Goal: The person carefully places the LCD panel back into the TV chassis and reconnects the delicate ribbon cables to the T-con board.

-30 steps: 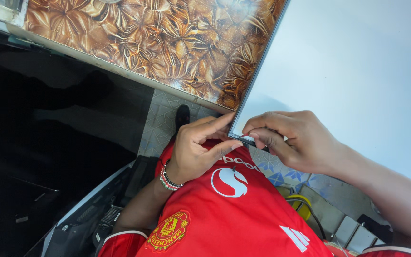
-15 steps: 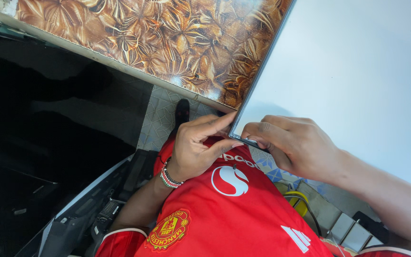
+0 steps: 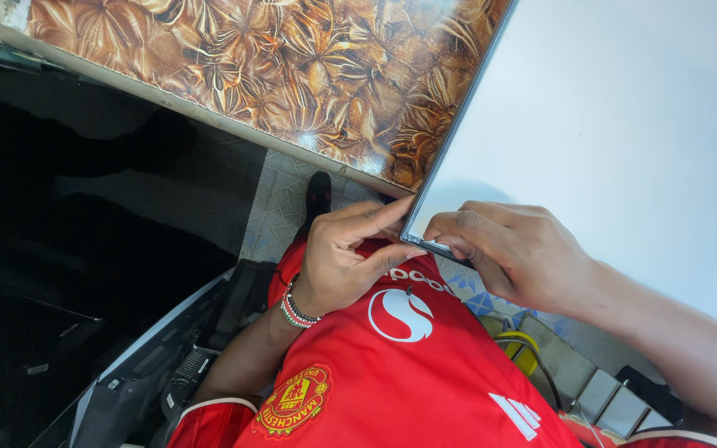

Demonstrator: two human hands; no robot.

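Fingertips [image 3: 412, 251] of both my hands meet at the near corner of a large flat panel [image 3: 624, 124], pinching at its thin dark edge. Going from the left: a dark, shadowed area fills that side, with a black plastic casing [image 3: 168, 365] lying low in it, ribbed and hard-looking. Above runs a table top [image 3: 292, 75] with a glossy brown laminate printed in a leafy, flower-like pattern and a pale band along its edge. Below it shows a strip of pale patterned floor tile [image 3: 280, 207].

My left hand [image 3: 346, 261] comes up next, a beaded bracelet [image 3: 295, 309] round the wrist; the forefinger lies stretched along the panel's corner while the thumb presses in from below, the other fingers curled (whether something small sits between them, I cannot tell). Under both hands is my red jersey [image 3: 392, 373], smooth knit with a white round mark and a stitched crest.

My right hand [image 3: 512, 249] lies knuckles up on the panel's lower edge, fingers bent and gripping that rim. The panel itself is smooth, matte and whitish, resting slanted over the table top and reaching to the upper right. Low at the right, a yellow round object [image 3: 523, 353] and grey blocks [image 3: 603, 398] lie beneath my forearm.
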